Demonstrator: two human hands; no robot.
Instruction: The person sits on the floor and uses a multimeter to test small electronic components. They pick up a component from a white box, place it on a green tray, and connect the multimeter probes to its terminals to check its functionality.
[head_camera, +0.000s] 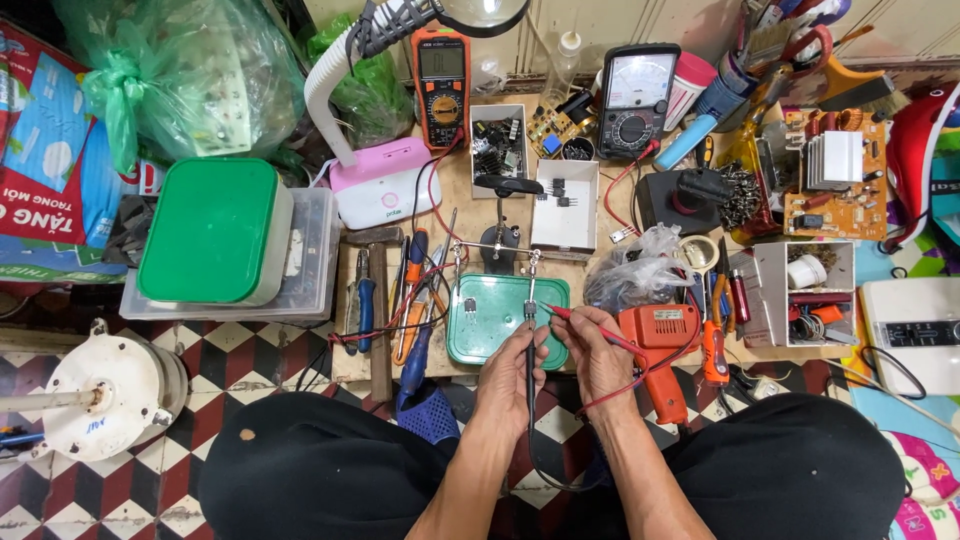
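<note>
i have both probes on a small component (530, 311) clamped in the helping-hand stand (498, 243), just below the middle of the frame, above the green lid (500, 335). my left hand (512, 375) is pinched around the black probe (529, 362), held nearly upright with its tip at the part; my right hand (592, 352) grasps the red probe (590, 328), which slants in from the right so its tip meets the same part. to do this well, i judge each tip should sit on a separate lead without bridging, with light pressure so the clamp does not swing. both wrists come up from the bottom edge, fingers curled. the orange multimeter (441, 70) stands at upper centre; i cannot read its screen. an orange soldering gun (660, 345) lies just right of my right hand.
</note>
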